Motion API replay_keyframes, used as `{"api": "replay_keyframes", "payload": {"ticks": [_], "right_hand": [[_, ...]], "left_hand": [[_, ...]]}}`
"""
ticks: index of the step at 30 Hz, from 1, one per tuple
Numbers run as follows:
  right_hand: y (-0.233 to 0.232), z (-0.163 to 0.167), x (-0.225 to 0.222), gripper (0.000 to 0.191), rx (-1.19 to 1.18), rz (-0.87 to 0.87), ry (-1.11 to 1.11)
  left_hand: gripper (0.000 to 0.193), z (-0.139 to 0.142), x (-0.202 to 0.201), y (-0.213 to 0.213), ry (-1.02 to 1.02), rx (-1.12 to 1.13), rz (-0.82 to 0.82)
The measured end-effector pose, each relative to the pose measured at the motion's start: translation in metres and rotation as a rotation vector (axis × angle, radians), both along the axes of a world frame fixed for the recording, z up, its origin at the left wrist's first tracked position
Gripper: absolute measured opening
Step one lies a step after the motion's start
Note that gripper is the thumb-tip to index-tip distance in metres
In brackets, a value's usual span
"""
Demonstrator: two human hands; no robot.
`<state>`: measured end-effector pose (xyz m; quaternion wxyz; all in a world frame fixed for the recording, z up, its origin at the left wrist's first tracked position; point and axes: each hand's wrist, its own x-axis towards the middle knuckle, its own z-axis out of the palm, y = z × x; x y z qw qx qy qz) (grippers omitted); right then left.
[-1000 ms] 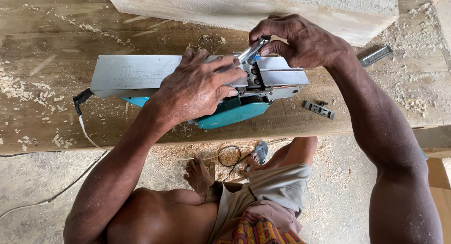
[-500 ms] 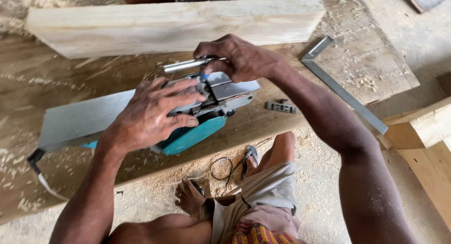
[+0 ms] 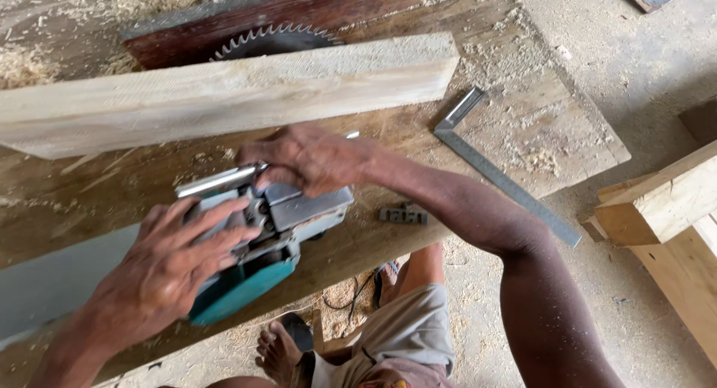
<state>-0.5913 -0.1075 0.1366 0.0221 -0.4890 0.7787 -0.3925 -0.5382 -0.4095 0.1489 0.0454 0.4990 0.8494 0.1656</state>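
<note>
A teal and grey electric planer [image 3: 287, 231] lies upside down on the wooden workbench [image 3: 134, 194], its flat grey sole facing up. My left hand [image 3: 172, 265] presses on the planer's middle, fingers spread over the blade area. My right hand [image 3: 310, 160] grips a thin metal wrench [image 3: 216, 182] set against the planer's top. A small dark metal part [image 3: 403, 214] rests on the bench just right of the planer.
A long pale plank [image 3: 224, 89] lies across the bench behind the planer, with a circular saw blade [image 3: 272, 41] rising behind it. A steel square [image 3: 497, 171] lies at the right. Timber blocks [image 3: 665, 209] stand at the far right. Sawdust covers bench and floor.
The view has swung left and tilted, so the planer sits lower left in frame. Both hands stay on the planer, the right one still holding the wrench at its top.
</note>
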Motion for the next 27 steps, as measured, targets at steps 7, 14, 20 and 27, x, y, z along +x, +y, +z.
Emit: {"api": "replay_keyframes", "payload": {"ticks": [7, 14, 20, 27], "right_hand": [[0.064, -0.011, -0.059, 0.043, -0.033, -0.009, 0.043], [0.084, 0.062, -0.077, 0.033, -0.019, -0.104, 0.013], [0.064, 0.139, -0.09, 0.027, -0.094, -0.104, -0.077], [0.05, 0.148, -0.054, 0.023, -0.086, -0.146, -0.042]], "left_hand": [[0.048, 0.001, -0.056, 0.058, -0.159, -0.097, 0.064], [0.052, 0.077, -0.08, 0.095, -0.036, -0.005, 0.063], [0.05, 0.156, -0.093, 0.089, -0.199, -0.045, 0.16], [0.05, 0.181, -0.05, 0.086, -0.202, -0.039, 0.256]]}}
